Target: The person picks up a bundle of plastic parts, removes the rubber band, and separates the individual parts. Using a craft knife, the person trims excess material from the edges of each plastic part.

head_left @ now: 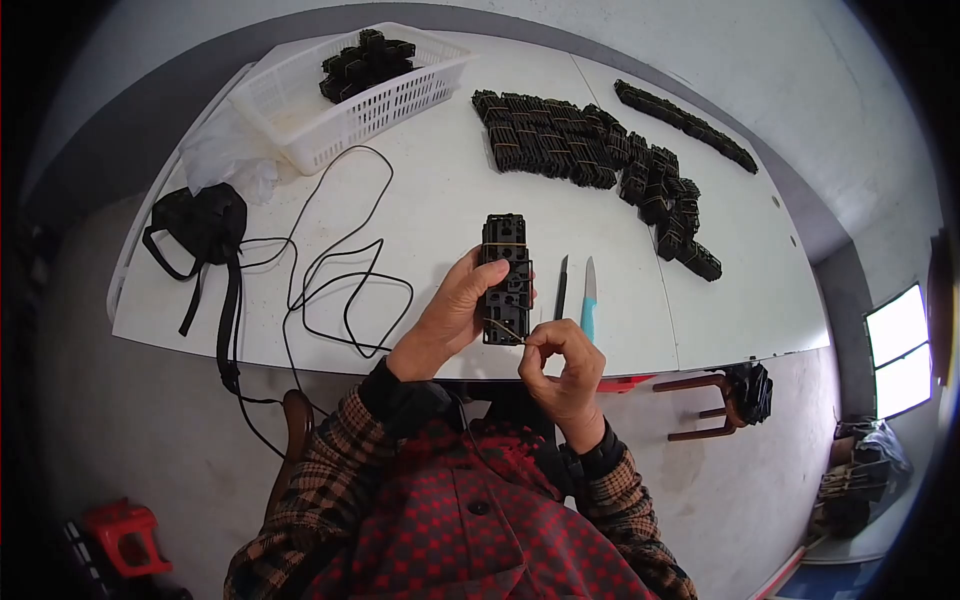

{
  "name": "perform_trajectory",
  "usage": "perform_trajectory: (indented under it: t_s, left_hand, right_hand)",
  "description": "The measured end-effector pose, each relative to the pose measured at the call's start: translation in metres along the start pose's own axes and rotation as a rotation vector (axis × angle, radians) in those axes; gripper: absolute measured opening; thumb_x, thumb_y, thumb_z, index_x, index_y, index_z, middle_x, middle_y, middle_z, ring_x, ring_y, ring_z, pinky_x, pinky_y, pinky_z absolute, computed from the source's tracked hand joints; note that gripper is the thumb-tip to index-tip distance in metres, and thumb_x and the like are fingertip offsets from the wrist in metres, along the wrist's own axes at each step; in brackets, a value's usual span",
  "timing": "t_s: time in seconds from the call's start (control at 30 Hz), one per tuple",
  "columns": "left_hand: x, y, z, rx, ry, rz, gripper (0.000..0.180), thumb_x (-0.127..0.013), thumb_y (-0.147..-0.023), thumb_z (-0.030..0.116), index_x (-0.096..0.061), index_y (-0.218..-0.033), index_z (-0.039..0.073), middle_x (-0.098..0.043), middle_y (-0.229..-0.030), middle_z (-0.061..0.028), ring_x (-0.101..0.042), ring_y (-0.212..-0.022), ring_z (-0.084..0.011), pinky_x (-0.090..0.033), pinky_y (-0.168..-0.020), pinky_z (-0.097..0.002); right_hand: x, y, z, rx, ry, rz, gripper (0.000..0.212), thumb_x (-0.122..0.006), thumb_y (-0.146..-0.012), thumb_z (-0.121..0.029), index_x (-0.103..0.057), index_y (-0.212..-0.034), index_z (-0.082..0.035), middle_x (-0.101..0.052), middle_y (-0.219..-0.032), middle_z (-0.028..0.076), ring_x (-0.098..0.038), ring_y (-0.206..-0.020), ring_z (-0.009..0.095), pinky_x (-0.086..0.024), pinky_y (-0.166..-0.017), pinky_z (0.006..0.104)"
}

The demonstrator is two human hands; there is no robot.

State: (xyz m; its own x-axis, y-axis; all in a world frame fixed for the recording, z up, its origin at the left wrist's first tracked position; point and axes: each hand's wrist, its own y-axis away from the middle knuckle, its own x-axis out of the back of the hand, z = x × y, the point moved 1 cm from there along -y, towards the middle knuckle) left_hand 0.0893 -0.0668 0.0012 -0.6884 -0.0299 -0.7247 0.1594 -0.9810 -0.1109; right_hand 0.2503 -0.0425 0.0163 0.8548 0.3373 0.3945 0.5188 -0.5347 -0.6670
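Note:
My left hand (pixel 452 308) is wrapped round a bundle of black plastic parts (pixel 507 284), held upright lengthwise over the front of the table, thumb across its face. One tan rubber band (pixel 507 244) circles the bundle near its far end. At the near end, my right hand (pixel 566 372) pinches a second rubber band (pixel 503 329) between thumb and forefinger, pulling it out at the bundle's lower right corner. Just right of the bundle lie a dark slim tool (pixel 562 287), its kind unclear, and a knife with a light-blue handle (pixel 589 300).
Many banded black bundles (pixel 550 140) lie at the back right, with a long row (pixel 685 124) beyond. A white plastic basket (pixel 385 115) holding more black parts stands back left. A black cable (pixel 345 270) loops left, near a black bag (pixel 205 225). A wooden stool (pixel 715 405) stands right.

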Motion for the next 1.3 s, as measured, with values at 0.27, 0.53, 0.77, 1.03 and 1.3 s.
perform_trajectory:
  t_s: [0.27, 0.53, 0.77, 1.03, 1.3]
  left_hand:
    - [0.023, -0.012, -0.016, -0.009, 0.187, 0.177, 0.041, -0.064, -0.085, 0.022, -0.043, -0.114, 0.001, -0.058, -0.097, -0.0102, -0.061, -0.082, -0.0184, -0.054, -0.073, -0.0332]
    - [0.028, -0.022, -0.018, -0.648, -0.912, 0.405, 0.034, -0.062, -0.083, 0.011, -0.045, -0.111, 0.000, -0.058, -0.095, -0.0092, -0.060, -0.082, -0.0161, -0.053, -0.071, -0.0335]
    - [0.046, -0.006, 0.007, -0.181, -0.327, 0.174, 0.038, -0.058, -0.085, 0.021, -0.045, -0.112, -0.002, -0.059, -0.096, -0.0125, -0.063, -0.082, -0.0196, -0.054, -0.071, -0.0312]
    - [0.030, 0.005, 0.007, 0.151, 0.191, -0.147, 0.045, -0.046, -0.090, 0.034, -0.047, -0.116, -0.004, -0.059, -0.101, -0.0165, -0.063, -0.077, -0.0229, -0.055, -0.068, -0.0342]
    - [0.012, 0.020, 0.005, 0.221, 0.267, -0.297, 0.052, -0.046, -0.090, 0.039, -0.047, -0.119, -0.004, -0.059, -0.101, -0.0160, -0.063, -0.076, -0.0211, -0.054, -0.066, -0.0308]
  right_hand:
    - [-0.022, 0.024, -0.005, 0.125, -0.040, -0.165, 0.023, -0.064, -0.069, 0.008, -0.055, -0.087, -0.002, -0.057, -0.079, 0.009, -0.057, -0.056, 0.017, -0.047, -0.050, 0.0263]
    - [-0.023, 0.013, 0.017, -0.412, -0.459, 0.113, 0.007, -0.058, -0.082, 0.004, -0.054, -0.082, -0.001, -0.055, -0.072, 0.002, -0.054, -0.059, 0.010, -0.045, -0.047, 0.0228]
    - [0.015, -0.013, 0.065, -0.547, -0.186, 0.094, 0.006, -0.057, -0.088, -0.005, -0.058, -0.090, 0.000, -0.059, -0.075, 0.003, -0.056, -0.061, 0.008, -0.045, -0.046, 0.0214]
    - [-0.016, -0.004, 0.107, -0.133, 0.257, -0.142, 0.013, -0.060, -0.087, -0.007, -0.063, -0.098, 0.000, -0.064, -0.082, 0.006, -0.060, -0.070, 0.008, -0.047, -0.052, 0.0210]
    - [0.010, -0.062, -0.005, -0.028, -0.030, -0.134, 0.012, -0.064, -0.081, 0.000, -0.064, -0.093, -0.002, -0.064, -0.080, 0.008, -0.062, -0.071, 0.011, -0.047, -0.052, 0.0213]
